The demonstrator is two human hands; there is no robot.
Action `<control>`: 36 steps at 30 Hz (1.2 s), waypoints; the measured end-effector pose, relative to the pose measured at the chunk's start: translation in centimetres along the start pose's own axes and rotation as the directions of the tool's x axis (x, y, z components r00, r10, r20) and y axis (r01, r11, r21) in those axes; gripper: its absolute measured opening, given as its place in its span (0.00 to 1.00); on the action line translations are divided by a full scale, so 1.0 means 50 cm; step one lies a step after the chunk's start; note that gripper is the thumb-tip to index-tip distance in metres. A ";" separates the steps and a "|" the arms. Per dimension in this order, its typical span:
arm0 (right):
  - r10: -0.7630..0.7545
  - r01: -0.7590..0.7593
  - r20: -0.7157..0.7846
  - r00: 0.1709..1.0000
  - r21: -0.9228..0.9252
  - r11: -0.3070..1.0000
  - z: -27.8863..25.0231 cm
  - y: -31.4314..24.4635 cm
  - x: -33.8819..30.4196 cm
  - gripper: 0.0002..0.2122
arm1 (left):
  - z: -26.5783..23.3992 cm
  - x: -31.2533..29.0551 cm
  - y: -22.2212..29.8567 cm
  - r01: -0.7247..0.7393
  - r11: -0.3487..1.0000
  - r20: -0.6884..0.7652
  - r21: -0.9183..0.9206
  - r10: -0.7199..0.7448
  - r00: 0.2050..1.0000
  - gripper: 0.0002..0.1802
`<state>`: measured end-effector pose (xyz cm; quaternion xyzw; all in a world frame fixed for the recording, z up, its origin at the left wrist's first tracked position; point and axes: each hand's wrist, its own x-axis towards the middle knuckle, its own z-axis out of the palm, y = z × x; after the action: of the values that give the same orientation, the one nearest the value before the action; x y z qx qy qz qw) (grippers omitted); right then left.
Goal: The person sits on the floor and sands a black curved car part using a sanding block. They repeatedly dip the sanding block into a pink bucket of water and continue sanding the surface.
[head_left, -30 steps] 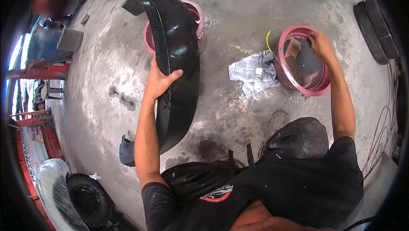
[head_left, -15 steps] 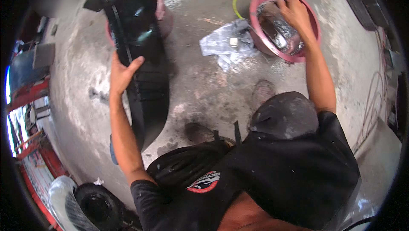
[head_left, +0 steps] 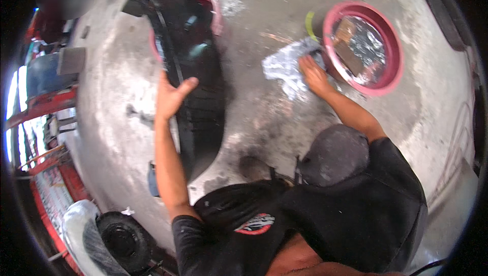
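Observation:
My left hand (head_left: 172, 95) grips the left edge of a long, curved black plastic panel (head_left: 195, 82), thumb across its face. The panel looks like a vehicle part; its far end rests over a pink bucket (head_left: 216, 14). My right hand (head_left: 314, 75) reaches down onto a crumpled sheet of clear plastic (head_left: 284, 67), its fingers drawn together. What lies under those fingers is hidden. Just right of that hand stands a pink tub (head_left: 398, 62) of water, with a flat brownish piece (head_left: 348, 57) in it.
A yellow-green strip (head_left: 309, 24) curves beside the tub. Tyres lie at the far right (head_left: 442, 14) and lower left (head_left: 123, 240). My knee (head_left: 335, 154) is bent below the right forearm. Red metal frames (head_left: 43, 105) line the left side.
My right hand has come out of the tub and moved left onto the plastic sheet, covering a small whitish block seen there before. The left hand keeps its grip as the view shifts.

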<state>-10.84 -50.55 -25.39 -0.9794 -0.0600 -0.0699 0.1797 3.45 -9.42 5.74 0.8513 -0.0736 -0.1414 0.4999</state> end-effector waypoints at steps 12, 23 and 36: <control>-0.064 0.047 0.050 0.997 0.288 0.956 -0.140 -0.099 0.066 0.35 | -0.022 0.088 -0.032 -0.169 0.983 -0.126 0.069 0.177 0.976 0.58; -0.187 0.330 -0.419 0.889 0.301 0.895 -0.275 -0.381 0.662 0.26 | -0.025 0.140 0.006 0.002 0.989 -0.122 -0.151 -0.021 0.992 0.39; 0.180 0.058 -0.414 0.892 0.502 0.863 -0.168 -0.630 0.418 0.28 | -0.039 0.119 -0.006 -0.023 0.962 -0.127 -0.271 -0.012 0.992 0.32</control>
<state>4.24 -22.40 -3.46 -0.8574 -0.0012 -0.2691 0.4388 9.69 -9.22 5.37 0.7816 -0.0239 -0.0941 0.6162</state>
